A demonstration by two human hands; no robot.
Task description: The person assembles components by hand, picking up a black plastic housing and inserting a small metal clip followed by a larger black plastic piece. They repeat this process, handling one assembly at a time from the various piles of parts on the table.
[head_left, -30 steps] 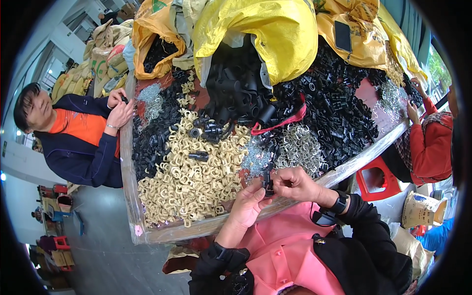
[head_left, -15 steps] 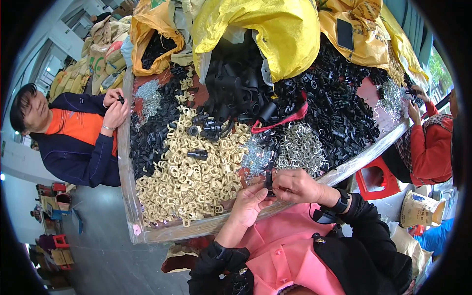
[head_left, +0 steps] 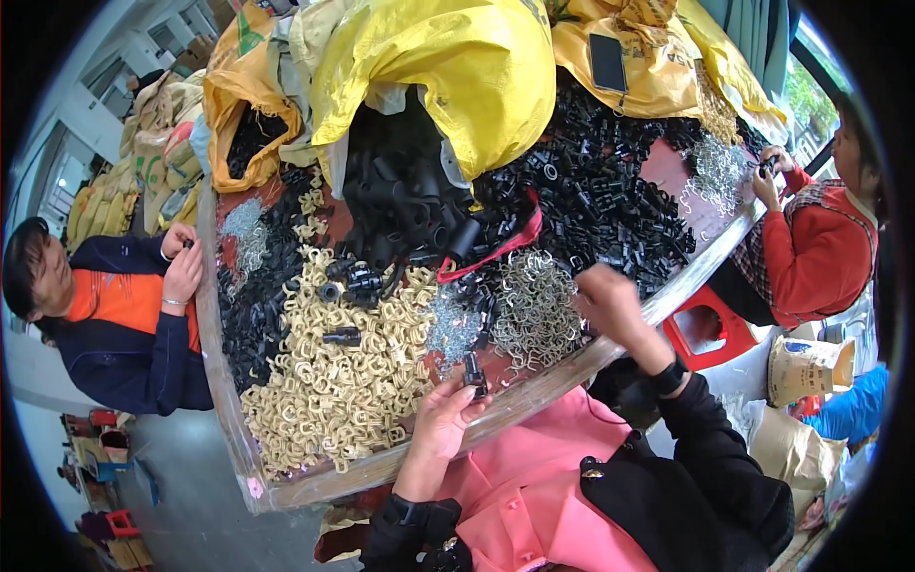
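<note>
Hands well apart: left hand [head_left: 441, 419] gripping a black part [head_left: 475, 377], right hand [head_left: 615, 307] beside the metal hooks [head_left: 538, 319]

On my feed, the left hand is clamped on the black part, a short cylinder pinched between thumb and fingers and standing roughly upright at the near edge of the table [head_left: 315, 490]. The right hand sits by the metal hooks with its fingers curled; it is blurred, and I cannot tell whether anything is in its grasp.

Scanning left to right, I first get a co-worker [head_left: 105, 319] in orange and dark clothing, holding a small dark thing at the table's left edge. Black pieces [head_left: 250, 338] lie heaped along that side, then a broad pile of cream clips [head_left: 343, 400] with a black cylinder [head_left: 341, 336] lying on top. Behind the clips I see black tubes [head_left: 405, 205] under an open yellow sack [head_left: 448, 48]. Small shiny bits [head_left: 456, 329] lie between the clips and the metal hooks, with a red strap [head_left: 499, 255] behind them. Farther right, a phone [head_left: 607, 63] rests on an orange sack [head_left: 658, 71], above a wide spread of black fittings [head_left: 610, 191]. A red stool [head_left: 710, 329] stands beside the table, near another co-worker [head_left: 810, 253] in red sleeves.
</note>
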